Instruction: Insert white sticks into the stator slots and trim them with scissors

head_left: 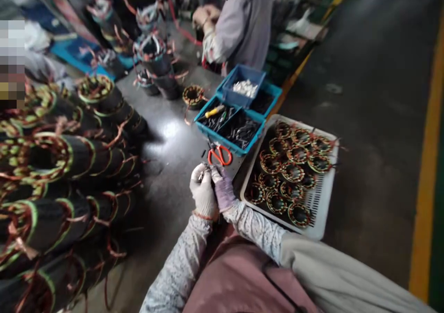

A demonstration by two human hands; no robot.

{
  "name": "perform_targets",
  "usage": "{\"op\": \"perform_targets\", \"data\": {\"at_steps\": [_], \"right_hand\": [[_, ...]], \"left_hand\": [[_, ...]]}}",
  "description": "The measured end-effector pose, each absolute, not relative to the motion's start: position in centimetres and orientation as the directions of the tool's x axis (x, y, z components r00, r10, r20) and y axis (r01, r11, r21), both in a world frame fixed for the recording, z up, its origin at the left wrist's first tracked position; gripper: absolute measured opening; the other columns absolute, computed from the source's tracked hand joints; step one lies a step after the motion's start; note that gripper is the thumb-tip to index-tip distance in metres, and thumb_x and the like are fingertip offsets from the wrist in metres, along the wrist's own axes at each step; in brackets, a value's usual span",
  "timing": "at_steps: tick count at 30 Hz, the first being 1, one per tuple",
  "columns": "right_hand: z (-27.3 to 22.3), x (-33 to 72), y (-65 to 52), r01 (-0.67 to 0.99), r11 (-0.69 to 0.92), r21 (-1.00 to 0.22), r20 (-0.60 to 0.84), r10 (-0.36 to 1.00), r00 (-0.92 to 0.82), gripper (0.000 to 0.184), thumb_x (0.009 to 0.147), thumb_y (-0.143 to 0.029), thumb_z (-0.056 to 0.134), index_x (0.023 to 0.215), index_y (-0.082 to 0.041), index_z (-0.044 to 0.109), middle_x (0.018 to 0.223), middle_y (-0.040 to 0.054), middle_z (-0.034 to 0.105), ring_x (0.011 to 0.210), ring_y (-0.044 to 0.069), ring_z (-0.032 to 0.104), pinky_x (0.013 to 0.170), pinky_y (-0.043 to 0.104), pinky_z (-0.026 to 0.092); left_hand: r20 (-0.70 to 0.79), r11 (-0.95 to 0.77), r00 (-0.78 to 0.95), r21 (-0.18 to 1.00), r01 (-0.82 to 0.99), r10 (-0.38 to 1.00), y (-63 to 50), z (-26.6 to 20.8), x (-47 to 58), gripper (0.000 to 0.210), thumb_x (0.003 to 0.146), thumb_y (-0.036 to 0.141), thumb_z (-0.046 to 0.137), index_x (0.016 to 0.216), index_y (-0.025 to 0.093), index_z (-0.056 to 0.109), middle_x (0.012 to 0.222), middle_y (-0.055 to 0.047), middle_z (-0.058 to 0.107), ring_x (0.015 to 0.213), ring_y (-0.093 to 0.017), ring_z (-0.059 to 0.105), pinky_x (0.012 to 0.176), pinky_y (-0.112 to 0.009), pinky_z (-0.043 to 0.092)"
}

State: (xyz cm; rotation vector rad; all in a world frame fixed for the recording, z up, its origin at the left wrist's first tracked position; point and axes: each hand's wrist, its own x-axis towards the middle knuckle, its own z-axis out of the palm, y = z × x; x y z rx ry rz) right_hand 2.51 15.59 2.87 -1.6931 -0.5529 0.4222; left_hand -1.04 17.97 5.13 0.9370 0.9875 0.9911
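My left hand (204, 192), in a whitish glove, is closed with its fingertips pinched together. Close against it, my right hand (225, 190) wears a purple glove with pale fingertips and is closed too. Whatever small thing sits between the fingertips is too small and blurred to name. Just beyond the hands, scissors (219, 156) with orange handles lie on the dark tabletop (166, 160). A short black piece (203, 154) rests to the left of them.
Stacked stators (93, 158) with copper windings fill the left side. Blue bins (229, 143) hold black pieces and a yellow-handled tool (214, 111); white pieces (245, 88) fill an upper bin. A white tray (324, 211) carries several small stators. A co-worker (243, 26) sits opposite.
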Motion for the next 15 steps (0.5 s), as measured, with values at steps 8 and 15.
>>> {"op": "perform_targets", "data": {"at_steps": [8,15], "right_hand": [[14.2,25.0,19.8,0.488,0.029,-0.872,0.468,0.335,0.817,0.028,0.085,-0.029,0.049,0.102,-0.016,0.067,0.111,0.0076,0.069,0.108,0.02,0.06,0.103,0.038,0.043],[13.4,38.9,24.7,0.597,-0.177,-0.782,0.363,0.65,0.668,0.045,0.071,-0.014,0.058,0.116,-0.014,0.064,0.12,0.0064,0.065,0.118,0.024,0.056,0.108,0.04,0.038]], "left_hand": [[0.162,0.169,0.619,0.882,-0.441,0.769,24.5,17.1,18.5,0.016,0.08,0.011,0.059,0.094,0.016,0.064,0.096,-0.001,0.068,0.095,-0.011,0.062,0.095,-0.025,0.045],[-0.253,0.443,0.837,0.897,0.015,0.485,32.6,16.2,30.8,0.006,0.083,0.019,0.058,0.082,0.015,0.062,0.082,-0.006,0.068,0.087,-0.017,0.065,0.088,-0.031,0.05]]}}
